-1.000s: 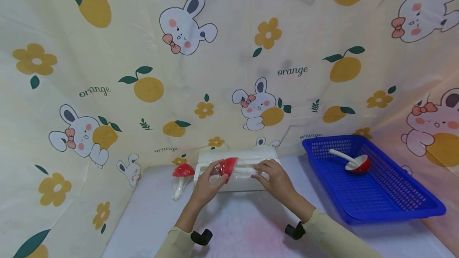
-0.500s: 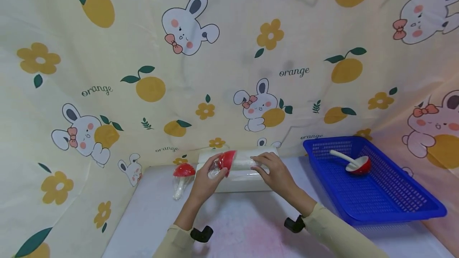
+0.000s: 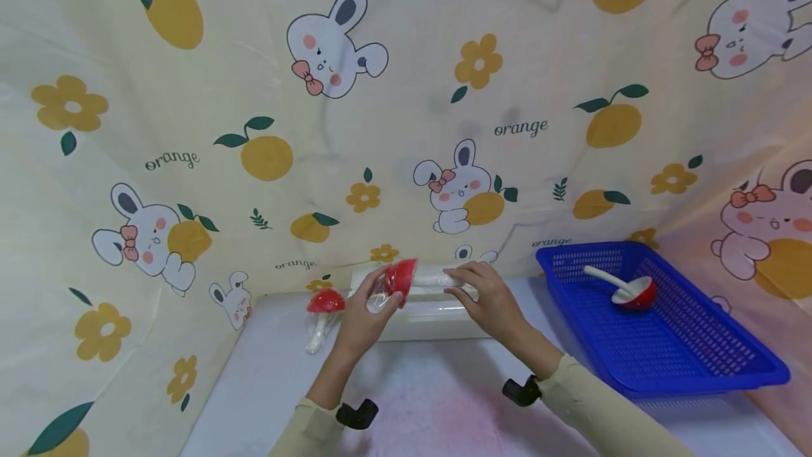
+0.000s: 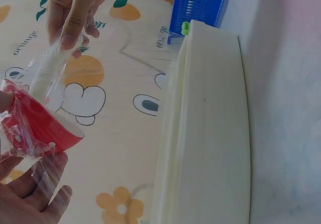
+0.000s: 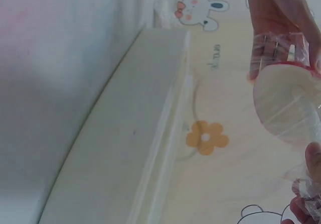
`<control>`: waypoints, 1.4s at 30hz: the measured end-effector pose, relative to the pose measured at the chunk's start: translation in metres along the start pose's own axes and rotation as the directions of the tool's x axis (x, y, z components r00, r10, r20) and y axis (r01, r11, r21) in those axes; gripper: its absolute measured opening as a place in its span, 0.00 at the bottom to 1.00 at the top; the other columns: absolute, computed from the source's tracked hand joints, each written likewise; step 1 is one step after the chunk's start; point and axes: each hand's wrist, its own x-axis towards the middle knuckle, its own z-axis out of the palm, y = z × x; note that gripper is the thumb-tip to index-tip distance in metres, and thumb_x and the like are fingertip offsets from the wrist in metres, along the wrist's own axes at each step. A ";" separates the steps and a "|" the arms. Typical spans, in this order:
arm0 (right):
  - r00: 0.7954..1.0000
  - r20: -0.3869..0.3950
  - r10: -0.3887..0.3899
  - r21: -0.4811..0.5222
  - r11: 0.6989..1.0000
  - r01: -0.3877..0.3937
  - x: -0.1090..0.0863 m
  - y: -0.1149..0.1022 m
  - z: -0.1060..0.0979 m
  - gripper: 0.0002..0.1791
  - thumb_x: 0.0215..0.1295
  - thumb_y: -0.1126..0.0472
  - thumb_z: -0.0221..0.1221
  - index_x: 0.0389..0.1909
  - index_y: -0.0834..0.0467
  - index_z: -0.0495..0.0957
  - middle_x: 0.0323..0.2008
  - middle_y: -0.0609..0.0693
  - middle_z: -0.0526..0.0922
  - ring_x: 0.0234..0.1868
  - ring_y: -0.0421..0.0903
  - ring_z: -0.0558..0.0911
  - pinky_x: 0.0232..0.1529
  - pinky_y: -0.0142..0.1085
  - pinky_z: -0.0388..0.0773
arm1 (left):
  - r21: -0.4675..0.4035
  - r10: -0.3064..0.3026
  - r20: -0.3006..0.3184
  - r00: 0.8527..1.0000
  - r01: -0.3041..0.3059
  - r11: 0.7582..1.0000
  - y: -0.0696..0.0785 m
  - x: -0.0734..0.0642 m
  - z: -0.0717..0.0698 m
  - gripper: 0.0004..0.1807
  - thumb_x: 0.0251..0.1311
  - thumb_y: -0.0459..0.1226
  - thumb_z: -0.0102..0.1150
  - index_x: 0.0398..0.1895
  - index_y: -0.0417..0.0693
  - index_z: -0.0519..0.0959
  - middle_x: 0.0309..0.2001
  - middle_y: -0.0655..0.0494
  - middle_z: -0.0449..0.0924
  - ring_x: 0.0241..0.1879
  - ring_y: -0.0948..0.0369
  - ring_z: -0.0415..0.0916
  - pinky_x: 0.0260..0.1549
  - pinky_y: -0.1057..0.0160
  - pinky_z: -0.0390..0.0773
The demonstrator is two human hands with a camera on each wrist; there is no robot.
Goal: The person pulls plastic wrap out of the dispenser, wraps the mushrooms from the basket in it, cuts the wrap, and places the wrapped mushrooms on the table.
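Observation:
A red-and-white mushroom-shaped ladle point(image 3: 401, 282), wrapped in clear cling film, is held level just above a long white box point(image 3: 434, 328). My left hand point(image 3: 363, 319) grips the red bowl, with film bunched around its fingers. My right hand point(image 3: 497, 309) pinches the end of the white handle. In the left wrist view the film point(image 4: 55, 71) stretches around the handle. The right wrist view shows the bowl's white inside point(image 5: 281, 101) under the film. Another wrapped red-and-white ladle point(image 3: 325, 305) rests on the table to the left.
At the right stands a blue perforated basket point(image 3: 694, 383) holding an unwrapped red-and-white ladle point(image 3: 634, 293). A green piece point(image 4: 186, 28) sits on one end of the white box. A patterned cloth point(image 3: 393, 104) hangs behind the table point(image 3: 279, 386).
Both hands have raised the wrapped ladle slightly, up and away from the white box. The grip on bowl and handle stays the same. The basket and the other ladles have not moved.

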 end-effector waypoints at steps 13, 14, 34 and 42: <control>1.000 -0.009 -0.024 0.013 1.000 0.024 0.002 -0.007 -0.008 0.23 0.60 0.65 0.78 0.57 0.56 0.89 0.48 0.48 0.87 0.51 0.47 0.82 0.51 0.44 0.86 | 0.018 0.049 -0.017 0.999 -0.049 0.999 0.010 -0.007 -0.007 0.38 0.65 0.50 0.74 0.77 0.59 0.72 0.75 0.52 0.75 0.73 0.45 0.72 0.56 0.42 0.85; 1.000 -0.008 -0.024 0.016 1.000 0.024 0.002 -0.008 -0.008 0.23 0.60 0.65 0.78 0.57 0.55 0.89 0.48 0.48 0.87 0.51 0.47 0.82 0.51 0.44 0.86 | 0.020 0.049 -0.017 0.999 -0.049 0.999 0.011 -0.008 -0.007 0.38 0.65 0.49 0.74 0.77 0.59 0.72 0.74 0.52 0.75 0.73 0.45 0.73 0.56 0.42 0.85; 0.990 0.124 -0.068 0.028 0.997 0.066 -0.031 -0.015 -0.013 0.21 0.59 0.64 0.79 0.53 0.54 0.88 0.50 0.46 0.86 0.53 0.45 0.82 0.52 0.44 0.87 | 0.031 0.024 0.121 0.992 -0.028 0.999 -0.005 -0.036 -0.014 0.38 0.63 0.48 0.76 0.75 0.67 0.71 0.74 0.57 0.75 0.74 0.45 0.71 0.63 0.38 0.79; 0.970 0.232 -0.075 0.027 0.997 0.071 -0.054 -0.011 -0.006 0.19 0.58 0.66 0.79 0.48 0.52 0.85 0.46 0.43 0.84 0.49 0.41 0.81 0.51 0.41 0.86 | 0.054 0.053 0.243 0.969 -0.068 0.996 -0.022 -0.045 -0.010 0.40 0.63 0.48 0.76 0.77 0.63 0.68 0.72 0.55 0.76 0.71 0.48 0.75 0.65 0.40 0.79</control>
